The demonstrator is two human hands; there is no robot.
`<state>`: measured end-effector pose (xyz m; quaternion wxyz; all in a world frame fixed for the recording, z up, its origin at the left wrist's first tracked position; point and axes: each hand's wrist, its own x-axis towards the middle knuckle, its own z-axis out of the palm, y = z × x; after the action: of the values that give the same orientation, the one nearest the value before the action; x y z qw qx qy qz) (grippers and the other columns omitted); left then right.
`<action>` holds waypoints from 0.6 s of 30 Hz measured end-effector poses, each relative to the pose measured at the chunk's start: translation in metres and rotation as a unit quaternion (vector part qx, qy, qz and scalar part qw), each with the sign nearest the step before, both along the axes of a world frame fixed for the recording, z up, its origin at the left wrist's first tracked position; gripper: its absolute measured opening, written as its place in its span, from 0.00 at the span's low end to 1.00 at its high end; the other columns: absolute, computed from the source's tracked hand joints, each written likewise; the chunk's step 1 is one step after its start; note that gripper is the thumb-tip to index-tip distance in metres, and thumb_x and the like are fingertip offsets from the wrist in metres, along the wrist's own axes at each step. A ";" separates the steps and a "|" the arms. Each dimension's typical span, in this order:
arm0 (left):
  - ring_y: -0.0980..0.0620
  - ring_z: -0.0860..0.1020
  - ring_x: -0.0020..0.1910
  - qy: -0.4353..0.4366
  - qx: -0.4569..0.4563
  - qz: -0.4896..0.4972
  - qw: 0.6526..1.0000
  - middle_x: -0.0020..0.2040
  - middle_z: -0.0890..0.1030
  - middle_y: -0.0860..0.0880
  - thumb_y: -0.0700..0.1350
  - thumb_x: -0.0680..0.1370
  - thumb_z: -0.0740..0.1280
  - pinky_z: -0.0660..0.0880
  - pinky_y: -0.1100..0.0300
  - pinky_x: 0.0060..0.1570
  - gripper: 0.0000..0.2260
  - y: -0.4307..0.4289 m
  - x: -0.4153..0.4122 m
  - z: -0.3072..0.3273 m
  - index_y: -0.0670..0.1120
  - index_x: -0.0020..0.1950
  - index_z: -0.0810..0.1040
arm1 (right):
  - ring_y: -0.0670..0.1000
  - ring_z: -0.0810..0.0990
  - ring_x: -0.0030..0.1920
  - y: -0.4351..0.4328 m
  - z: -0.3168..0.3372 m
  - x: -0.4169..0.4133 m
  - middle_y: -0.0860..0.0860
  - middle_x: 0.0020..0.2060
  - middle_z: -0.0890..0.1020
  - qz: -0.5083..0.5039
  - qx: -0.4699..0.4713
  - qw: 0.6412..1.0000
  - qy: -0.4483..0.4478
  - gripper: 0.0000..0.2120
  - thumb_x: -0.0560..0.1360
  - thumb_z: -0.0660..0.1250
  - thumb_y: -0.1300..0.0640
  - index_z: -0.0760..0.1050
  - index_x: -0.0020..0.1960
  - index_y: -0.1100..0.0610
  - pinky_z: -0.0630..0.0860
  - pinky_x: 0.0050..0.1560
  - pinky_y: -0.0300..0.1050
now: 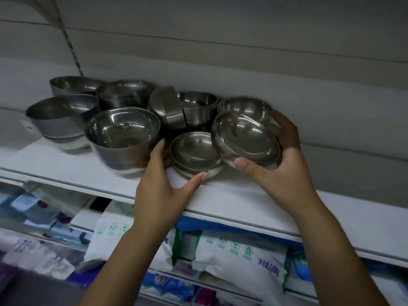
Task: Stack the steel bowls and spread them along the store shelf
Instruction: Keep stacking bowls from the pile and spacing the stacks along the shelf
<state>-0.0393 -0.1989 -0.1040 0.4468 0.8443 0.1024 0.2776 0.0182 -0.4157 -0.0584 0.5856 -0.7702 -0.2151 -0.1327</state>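
Note:
Several steel bowls crowd the white store shelf (pixel 231 195). My right hand (pixel 278 164) grips a small shallow bowl (pixel 247 140), tilted and lifted off the shelf, thumb on its near rim. My left hand (pixel 163 182) clasps a short stack of small bowls (pixel 196 153) standing on the shelf, thumb at its front, fingers behind its left side. A larger stack (pixel 122 133) stands just left of that hand. Another small bowl (pixel 245 108) sits behind the lifted one. One bowl (pixel 167 107) lies on its side near the back.
More bowl stacks stand at the back left (pixel 64 117) (pixel 124 91) (pixel 72 85) and centre (pixel 197 107). The shelf's right stretch (pixel 353 217) is bare white. White and blue bagged goods (pixel 238 257) fill the shelf below. A back panel (pixel 242 62) closes the rear.

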 end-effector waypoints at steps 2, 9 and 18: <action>0.57 0.76 0.67 -0.002 0.008 0.006 1.000 0.70 0.76 0.57 0.69 0.64 0.74 0.76 0.51 0.64 0.49 0.000 -0.002 -0.001 0.56 0.79 0.56 | 0.39 0.73 0.70 0.011 0.001 0.003 0.34 0.69 0.72 -0.003 -0.005 1.000 -0.002 0.53 0.61 0.80 0.38 0.60 0.79 0.47 0.74 0.70 0.46; 0.67 0.73 0.62 0.009 0.053 -0.056 0.997 0.66 0.77 0.61 0.69 0.70 0.65 0.73 0.61 0.56 0.43 0.008 -0.005 -0.001 0.52 0.80 0.58 | 0.20 0.69 0.58 0.033 0.003 0.007 0.24 0.60 0.69 0.023 -0.053 0.998 0.030 0.51 0.57 0.81 0.44 0.60 0.75 0.39 0.68 0.54 0.20; 0.67 0.73 0.64 -0.003 0.059 -0.085 0.995 0.69 0.78 0.59 0.61 0.82 0.55 0.73 0.60 0.58 0.27 0.019 -0.006 -0.010 0.52 0.79 0.63 | 0.28 0.73 0.62 0.051 -0.011 0.002 0.34 0.65 0.72 0.033 -0.037 0.998 0.045 0.51 0.57 0.82 0.46 0.61 0.75 0.40 0.71 0.57 0.25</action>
<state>-0.0458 -0.1803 -0.1141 0.4189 0.8738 0.0123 0.2468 0.0200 -0.3642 -0.0698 0.5696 -0.7892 -0.2185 -0.0703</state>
